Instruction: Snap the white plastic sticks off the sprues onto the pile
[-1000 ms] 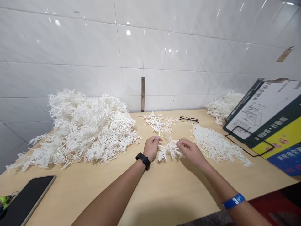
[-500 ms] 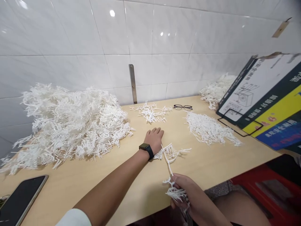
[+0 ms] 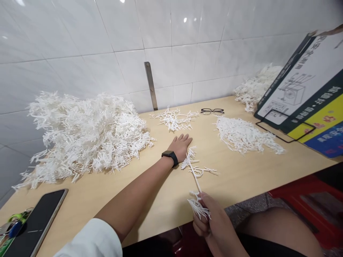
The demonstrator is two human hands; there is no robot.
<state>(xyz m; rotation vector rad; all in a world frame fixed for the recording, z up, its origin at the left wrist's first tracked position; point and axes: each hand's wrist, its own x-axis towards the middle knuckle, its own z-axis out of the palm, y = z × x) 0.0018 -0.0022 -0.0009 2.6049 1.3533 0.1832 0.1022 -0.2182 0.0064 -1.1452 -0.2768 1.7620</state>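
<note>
My left hand (image 3: 180, 147), with a black watch on its wrist, lies palm down on the table, fingers stretched and a little apart. Just right of it rises a white branching plastic sprig (image 3: 194, 175), its twiggy far end next to the hand's edge; whether they touch I cannot tell. My right hand (image 3: 211, 223) pinches the lower stem between thumb and fingers at the table's near edge, with more white twigs fanning out beside the thumb. Farther back, beyond my left fingertips, lies a loose cluster of similar white sprigs (image 3: 175, 119).
A large heap of white sprigs (image 3: 91, 135) covers the left side. A flatter pile (image 3: 243, 135) lies to the right, near eyeglasses (image 3: 212, 111). A printed cardboard box (image 3: 302, 92) leans at right, another pile (image 3: 258, 85) behind it. A phone (image 3: 40, 221) and keys (image 3: 16, 225) lie front left.
The view has shifted slightly, bringing the keys into sight. My right hand still grips the sprig, whose far end now shows more clearly beside my left hand, which stays flat on the table.
</note>
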